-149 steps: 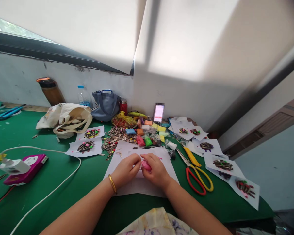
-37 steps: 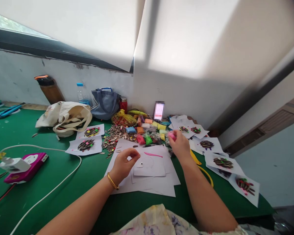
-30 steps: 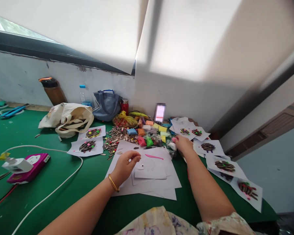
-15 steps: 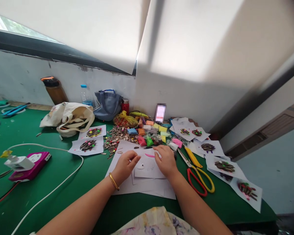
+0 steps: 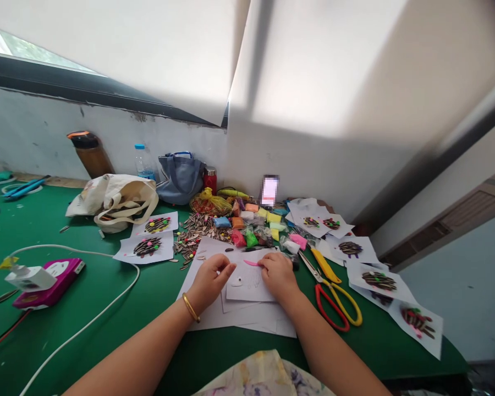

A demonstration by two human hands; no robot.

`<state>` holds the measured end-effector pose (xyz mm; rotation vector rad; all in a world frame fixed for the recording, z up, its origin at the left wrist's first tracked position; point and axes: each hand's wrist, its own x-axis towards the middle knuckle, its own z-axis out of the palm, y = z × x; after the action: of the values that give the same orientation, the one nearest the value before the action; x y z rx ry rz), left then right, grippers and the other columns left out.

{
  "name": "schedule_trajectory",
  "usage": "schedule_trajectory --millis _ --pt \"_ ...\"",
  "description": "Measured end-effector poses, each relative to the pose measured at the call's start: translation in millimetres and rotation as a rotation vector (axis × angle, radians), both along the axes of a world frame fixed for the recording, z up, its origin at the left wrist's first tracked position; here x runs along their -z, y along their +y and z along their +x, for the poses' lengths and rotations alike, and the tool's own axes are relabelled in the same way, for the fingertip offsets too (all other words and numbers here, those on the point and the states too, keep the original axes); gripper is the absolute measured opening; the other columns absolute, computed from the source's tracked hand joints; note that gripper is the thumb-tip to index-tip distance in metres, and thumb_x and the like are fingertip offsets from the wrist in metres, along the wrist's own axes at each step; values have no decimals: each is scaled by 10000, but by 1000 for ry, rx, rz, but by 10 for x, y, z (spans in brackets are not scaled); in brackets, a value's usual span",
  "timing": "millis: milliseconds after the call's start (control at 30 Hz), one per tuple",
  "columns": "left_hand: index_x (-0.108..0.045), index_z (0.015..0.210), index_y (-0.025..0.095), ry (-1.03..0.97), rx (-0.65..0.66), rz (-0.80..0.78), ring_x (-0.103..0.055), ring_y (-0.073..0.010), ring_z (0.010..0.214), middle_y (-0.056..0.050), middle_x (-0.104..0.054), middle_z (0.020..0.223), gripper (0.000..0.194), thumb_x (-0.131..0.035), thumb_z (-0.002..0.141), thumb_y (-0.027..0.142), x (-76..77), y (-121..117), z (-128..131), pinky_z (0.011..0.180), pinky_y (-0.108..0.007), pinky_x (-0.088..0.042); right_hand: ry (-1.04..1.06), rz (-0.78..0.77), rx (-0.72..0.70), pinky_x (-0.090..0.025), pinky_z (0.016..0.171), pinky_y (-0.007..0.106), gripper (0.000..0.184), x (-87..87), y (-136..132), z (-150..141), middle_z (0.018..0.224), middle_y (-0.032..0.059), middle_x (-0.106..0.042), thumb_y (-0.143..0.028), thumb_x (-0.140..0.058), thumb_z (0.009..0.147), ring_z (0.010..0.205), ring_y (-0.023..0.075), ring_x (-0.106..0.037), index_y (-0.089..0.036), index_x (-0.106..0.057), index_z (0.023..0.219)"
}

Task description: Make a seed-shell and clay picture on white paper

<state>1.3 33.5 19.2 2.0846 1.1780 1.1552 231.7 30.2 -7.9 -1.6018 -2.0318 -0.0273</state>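
On a stack of white paper sheets (image 5: 247, 316) lies a small white cut-out (image 5: 247, 286). My left hand (image 5: 209, 278), with a gold bangle at the wrist, rests on the sheets left of the cut-out, fingers curled together in a loose pinch. My right hand (image 5: 277, 273) is at the cut-out's upper right, and its fingertips pinch one end of a thin pink clay strip (image 5: 251, 263) lying on the paper. A pink clay lump (image 5: 299, 240) sits just beyond my right hand.
Red-and-yellow scissors (image 5: 334, 300) lie to the right. Sunflower seeds (image 5: 196, 228) and coloured clay packets (image 5: 247, 223) lie behind the paper. Finished seed pictures (image 5: 371, 280) fan out right, two more (image 5: 148, 245) left. Bags (image 5: 115, 201), bottles, a pink device (image 5: 49, 280) and white cable (image 5: 86, 319) lie on the green table.
My right hand set the pink clay lump down at the far right, came back to the cut-out and now pinches the pink strip. My left hand stayed put.
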Motion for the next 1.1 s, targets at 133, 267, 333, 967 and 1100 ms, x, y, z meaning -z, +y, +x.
schedule_trajectory --millis 133,267,333,967,1100 --pt "-572 803 197 -44 31 4 -552 -158 723 -17 -607 780 202 -546 893 375 -5 1 14 683 -283 -446 7 25 11 -363 870 410 314 -28 -17 -14 963 52 -683 -42 -540 745 979 247 -558 -231 -727 914" --pt "-555 732 193 34 41 11 -521 -152 677 -7 -576 713 294 -479 930 398 -10 -9 15 646 -279 -415 73 81 -69 -374 880 407 328 -112 -87 -115 1001 61 -666 -72 -530 776 986 244 -553 -226 -707 1005" --pt "-515 684 192 65 25 16 -486 -145 641 4 -534 670 338 -461 937 410 -9 -18 15 615 -275 -390 116 99 -120 -380 878 401 323 -159 -147 -196 1006 63 -660 -91 -518 803 989 240 -549 -229 -697 1032" --pt "-507 759 200 41 74 88 -507 -163 746 -9 -542 783 162 -564 885 283 -47 -47 63 702 -298 -420 232 144 -222 -409 900 414 320 -254 -315 -415 1060 67 -640 -178 -506 865 1004 237 -551 -239 -628 1155" --pt "-556 816 204 30 93 84 -529 -177 781 -23 -567 811 106 -558 893 276 -32 -36 68 729 -314 -435 280 151 -192 -412 912 418 329 -350 -272 -486 1072 69 -632 -180 -500 865 1020 241 -546 -244 -627 1161"
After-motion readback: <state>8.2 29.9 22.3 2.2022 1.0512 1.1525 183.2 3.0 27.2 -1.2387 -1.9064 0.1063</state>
